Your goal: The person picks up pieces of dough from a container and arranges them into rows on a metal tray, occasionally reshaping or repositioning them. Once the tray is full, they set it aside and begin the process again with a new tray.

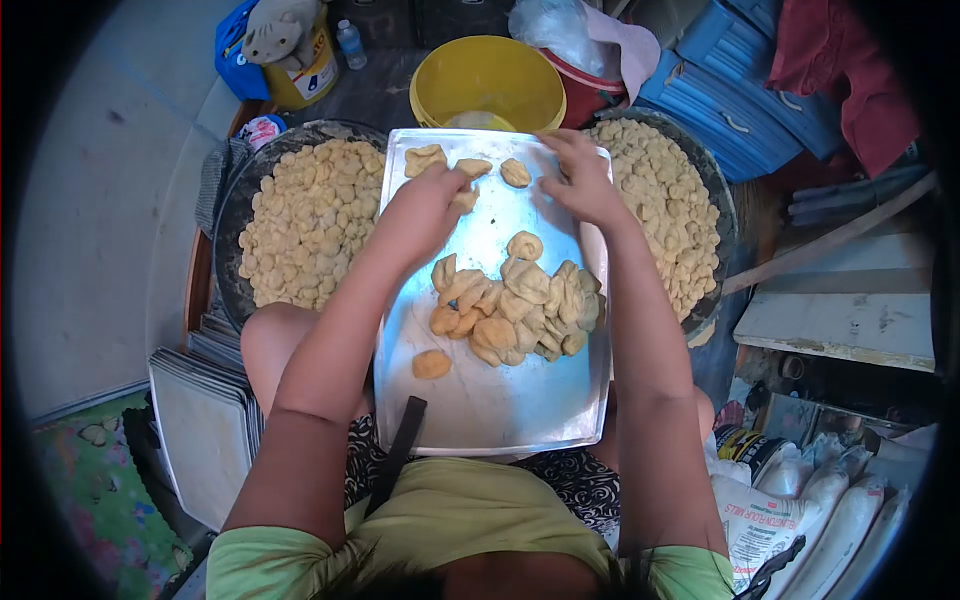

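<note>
A silver metal tray (480, 410) rests across the lap. Near its middle lies a heap of dough pieces (525, 300), with a single round piece (432, 364) to the lower left. Along the far edge sit a few separate pieces, one of them (515, 173) between the hands. My left hand (430, 205) is over the tray's upper left, fingers curled down at a dough piece (465, 200); its fingertips are partly hidden. At the upper right corner my right hand (583, 180) has its fingers apart and nothing visible in them.
Large round pans of dough pieces stand at left (310, 220) and right (655, 200). Beyond the tray is a yellow tub (487, 75). Stacked trays (205, 430) are at lower left, blue drawers (720, 110) at upper right, and flour bags (765, 530) at lower right.
</note>
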### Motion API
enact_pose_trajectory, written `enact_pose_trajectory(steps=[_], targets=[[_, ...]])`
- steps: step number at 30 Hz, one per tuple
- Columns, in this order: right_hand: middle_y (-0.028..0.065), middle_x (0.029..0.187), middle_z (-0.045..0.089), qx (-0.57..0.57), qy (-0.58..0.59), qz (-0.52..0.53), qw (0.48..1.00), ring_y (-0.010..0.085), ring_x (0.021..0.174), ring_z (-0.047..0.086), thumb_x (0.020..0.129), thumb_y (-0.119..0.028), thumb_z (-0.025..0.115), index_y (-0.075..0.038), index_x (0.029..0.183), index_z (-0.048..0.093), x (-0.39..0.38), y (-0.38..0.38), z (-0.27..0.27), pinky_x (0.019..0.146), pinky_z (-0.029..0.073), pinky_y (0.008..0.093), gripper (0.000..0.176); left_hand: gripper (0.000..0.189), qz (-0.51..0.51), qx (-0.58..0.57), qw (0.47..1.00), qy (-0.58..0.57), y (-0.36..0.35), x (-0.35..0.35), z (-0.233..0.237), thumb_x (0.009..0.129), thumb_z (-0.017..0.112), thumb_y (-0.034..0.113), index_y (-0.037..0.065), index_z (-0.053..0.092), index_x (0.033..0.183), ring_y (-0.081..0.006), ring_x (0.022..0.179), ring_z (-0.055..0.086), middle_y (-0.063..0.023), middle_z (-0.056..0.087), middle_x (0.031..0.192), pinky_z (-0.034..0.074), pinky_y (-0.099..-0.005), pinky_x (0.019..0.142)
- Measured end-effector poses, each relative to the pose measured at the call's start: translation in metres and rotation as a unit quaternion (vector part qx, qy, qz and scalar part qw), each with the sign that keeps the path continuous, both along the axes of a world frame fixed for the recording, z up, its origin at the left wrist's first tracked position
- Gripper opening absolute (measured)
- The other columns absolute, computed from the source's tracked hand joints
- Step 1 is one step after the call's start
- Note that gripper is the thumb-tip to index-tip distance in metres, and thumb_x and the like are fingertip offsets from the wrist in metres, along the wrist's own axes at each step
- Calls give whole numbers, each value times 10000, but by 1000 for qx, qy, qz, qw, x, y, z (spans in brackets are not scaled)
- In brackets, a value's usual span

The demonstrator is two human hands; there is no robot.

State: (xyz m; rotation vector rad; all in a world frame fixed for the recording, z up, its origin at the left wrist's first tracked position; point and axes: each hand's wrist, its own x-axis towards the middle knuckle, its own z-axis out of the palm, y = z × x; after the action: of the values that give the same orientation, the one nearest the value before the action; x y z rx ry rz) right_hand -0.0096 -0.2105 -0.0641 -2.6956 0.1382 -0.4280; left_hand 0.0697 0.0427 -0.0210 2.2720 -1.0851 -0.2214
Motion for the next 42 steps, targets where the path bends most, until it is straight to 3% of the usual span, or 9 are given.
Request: enact_pose_trajectory(steps=[5,9,17,22,27,35,38,40,42], targets=[[98,1274,523,-15,103,1,995,282,1233,418,710,-352,730,-204,1230,634,10,11,15,1027,224,500,549,217,-24,-105,993,-58,-53,28,-5,803,598,46,65,628,1018,-349,973,585,-138,580,1040,476,-430,836],[70,1180,562,69,-23,-29,997,267,1235,404,730,-323,736,-203,1170,672,-7,-7,5,1023,216,508,461,236,-78,-77,992,-64,-68,36,-25,800,608,53,61,647,1033,-340,991,582,-142,602,1043,449,-425,887],[116,946,662,235,-47,-93,966,245,794,614,827,-176,693,-42,1036,695,-5,-27,2,770,496,316,249,289,-3,-14,985,-172,-35,47,-39,810,639,116,93,665,1097,-237,1069,549,-61,650,1068,360,-378,925],[124,1339,504,33,-8,22,999,336,1267,393,739,-407,724,-158,1235,619,11,-14,7,1064,255,468,565,349,-9,-32,987,-157,-32,45,-20,785,659,136,96,658,1132,-238,1107,542,-64,647,1125,344,-391,947],[43,1234,556,-34,40,69,996,255,1207,434,776,-308,701,-220,1235,620,26,14,9,1019,228,505,474,554,64,7,990,-128,-4,48,-17,715,748,282,79,615,1213,-289,1171,518,-108,588,1243,294,-416,1026],[22,1102,570,-54,115,-33,991,230,1061,487,749,-305,744,-243,1216,639,12,-14,19,943,266,445,482,469,46,-50,996,49,6,68,-30,789,705,131,78,595,1241,-329,1140,544,-157,591,1226,443,-407,965],[35,1113,581,-3,83,-37,996,230,1118,476,724,-274,749,-216,1178,656,6,-17,9,1006,241,496,468,484,16,-70,997,29,0,72,-41,787,704,110,40,581,1250,-319,1100,562,-170,603,1187,446,-404,939],[76,1016,580,-39,-47,-57,997,241,1016,525,767,-242,750,-153,1132,663,-7,-2,26,920,341,410,386,421,4,-122,960,-250,-2,62,-36,818,674,121,49,594,1225,-310,1051,585,-162,601,1151,468,-387,901],[86,1012,577,97,38,-31,994,251,981,544,770,-211,748,-127,1104,664,-27,24,47,888,384,390,354,387,-32,-82,982,-169,8,30,-18,827,663,127,46,600,1200,-303,1024,589,-156,598,1128,469,-381,890]])
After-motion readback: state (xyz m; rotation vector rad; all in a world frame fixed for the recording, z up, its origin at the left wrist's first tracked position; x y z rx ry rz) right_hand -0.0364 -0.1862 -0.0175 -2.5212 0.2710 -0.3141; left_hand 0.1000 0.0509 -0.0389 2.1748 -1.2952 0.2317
